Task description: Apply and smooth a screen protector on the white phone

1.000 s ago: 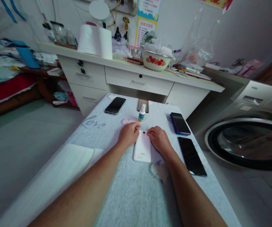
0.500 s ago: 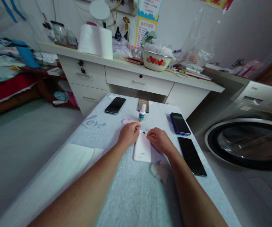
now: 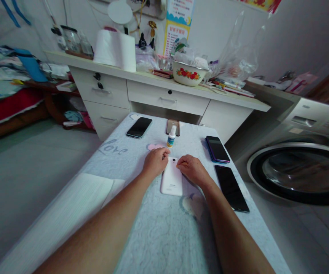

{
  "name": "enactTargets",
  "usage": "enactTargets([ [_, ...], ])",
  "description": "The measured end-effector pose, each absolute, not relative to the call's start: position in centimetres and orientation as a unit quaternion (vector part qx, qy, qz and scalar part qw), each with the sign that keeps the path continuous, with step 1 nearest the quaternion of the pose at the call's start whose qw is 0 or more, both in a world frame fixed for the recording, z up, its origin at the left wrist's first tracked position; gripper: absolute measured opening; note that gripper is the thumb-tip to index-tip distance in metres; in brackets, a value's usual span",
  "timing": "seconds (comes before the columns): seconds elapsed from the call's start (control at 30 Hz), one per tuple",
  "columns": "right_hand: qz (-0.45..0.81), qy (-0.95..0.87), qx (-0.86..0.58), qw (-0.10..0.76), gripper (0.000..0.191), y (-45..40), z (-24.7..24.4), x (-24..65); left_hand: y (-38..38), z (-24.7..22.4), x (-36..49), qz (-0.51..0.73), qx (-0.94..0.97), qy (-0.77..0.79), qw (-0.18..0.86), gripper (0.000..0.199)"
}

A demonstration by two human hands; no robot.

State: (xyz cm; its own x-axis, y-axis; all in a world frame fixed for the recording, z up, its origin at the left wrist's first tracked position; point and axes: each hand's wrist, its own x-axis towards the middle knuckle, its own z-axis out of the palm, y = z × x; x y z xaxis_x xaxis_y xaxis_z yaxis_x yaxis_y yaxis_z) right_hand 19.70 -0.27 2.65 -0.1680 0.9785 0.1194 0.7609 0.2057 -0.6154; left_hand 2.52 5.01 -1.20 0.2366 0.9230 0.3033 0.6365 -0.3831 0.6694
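A white smartphone (image 3: 172, 180) lies back up on the cloth-covered table, its camera end away from me. My left hand (image 3: 155, 161) is closed, with curled fingers at the phone's upper left edge. At the upper right edge, my right hand (image 3: 192, 167) is closed too, thumb and fingers pinched together against the phone. The fingertips' exact hold is partly hidden. Just beyond the hands stands a small spray bottle (image 3: 170, 139) with a white top and a blue and yellow label.
Around the table lie a black-screened phone (image 3: 139, 127) at far left, a phone with purple edge (image 3: 218, 149) and a larger black phone (image 3: 231, 187) at right. Behind the bottle is a phone case (image 3: 176, 127). A folded white cloth (image 3: 87, 194) lies left; a washing machine (image 3: 301, 152) stands right.
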Motion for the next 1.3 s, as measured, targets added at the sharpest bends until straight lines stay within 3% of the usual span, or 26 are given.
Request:
enactTargets([
  [1.3,0.147,-0.715,-0.633,0.259,0.013,-0.07,2.03,18.93,4.66,-0.60,2.61,0.334,0.754,0.522,0.217,0.022],
])
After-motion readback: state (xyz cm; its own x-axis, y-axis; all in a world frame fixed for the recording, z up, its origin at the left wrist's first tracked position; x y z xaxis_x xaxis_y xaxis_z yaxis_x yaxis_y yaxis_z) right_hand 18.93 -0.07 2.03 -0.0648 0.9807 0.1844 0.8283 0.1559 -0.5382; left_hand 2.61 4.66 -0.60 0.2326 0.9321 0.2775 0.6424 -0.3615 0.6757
